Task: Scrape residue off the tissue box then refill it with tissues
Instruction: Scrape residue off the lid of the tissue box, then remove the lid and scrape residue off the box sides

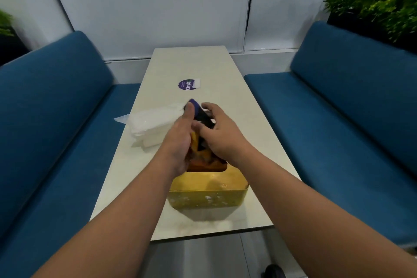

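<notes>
A yellow tissue box [208, 189] stands on the near part of the table, with whitish residue on its front wall and an oblong opening in its top. Above its far half, my left hand [180, 140] grips a dark scraper [202, 113] with a purple end, thumb up by the purple tip. My right hand [220, 135] has its fingers curled round the same tool from the right. Both hands hide the far part of the box. A clear plastic pack of white tissues [150, 125] lies on the table, left of my hands.
The long pale table [225, 79] carries a round purple sticker [186, 84] with a small white piece beside it farther along. Blue cushioned benches [338, 97] flank both sides. Green plants [379, 4] stand behind the right bench. White blinds fill the back.
</notes>
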